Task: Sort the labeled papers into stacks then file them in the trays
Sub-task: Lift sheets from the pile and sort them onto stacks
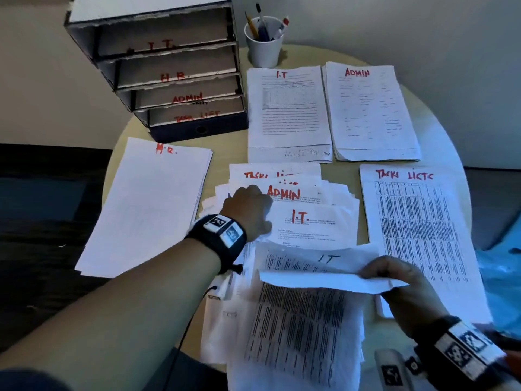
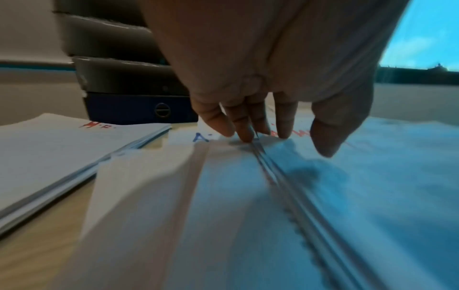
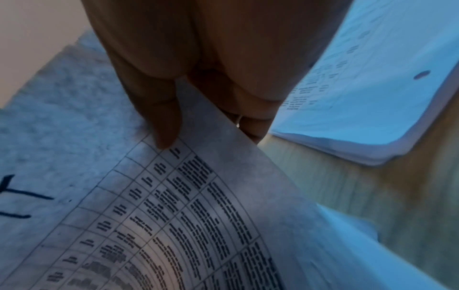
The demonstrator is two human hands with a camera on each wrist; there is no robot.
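Observation:
A loose, fanned pile of labeled papers (image 1: 310, 230) lies mid-table, showing red I.T, ADMIN and TASK LISTS headings. My left hand (image 1: 248, 210) rests on its left side, and the straight fingertips (image 2: 243, 135) press on the sheet edges. My right hand (image 1: 394, 280) pinches a curled sheet (image 1: 315, 266) with a printed table and a black I.T label. The thumb (image 3: 164, 125) lies on top of this sheet (image 3: 174, 215) and the fingers are underneath. Sorted stacks lie around: H.R. (image 1: 146, 207), I.T (image 1: 287, 108), ADMIN (image 1: 369, 108), TASK LISTS (image 1: 417, 227).
A dark tray unit (image 1: 169, 69) at the back left has slots marked I.T., H.R., ADMIN and TASK LIST. A white cup of pens (image 1: 263, 40) stands beside it. The round beige table (image 1: 346, 170) shows between the stacks. More printed sheets lie under the held one.

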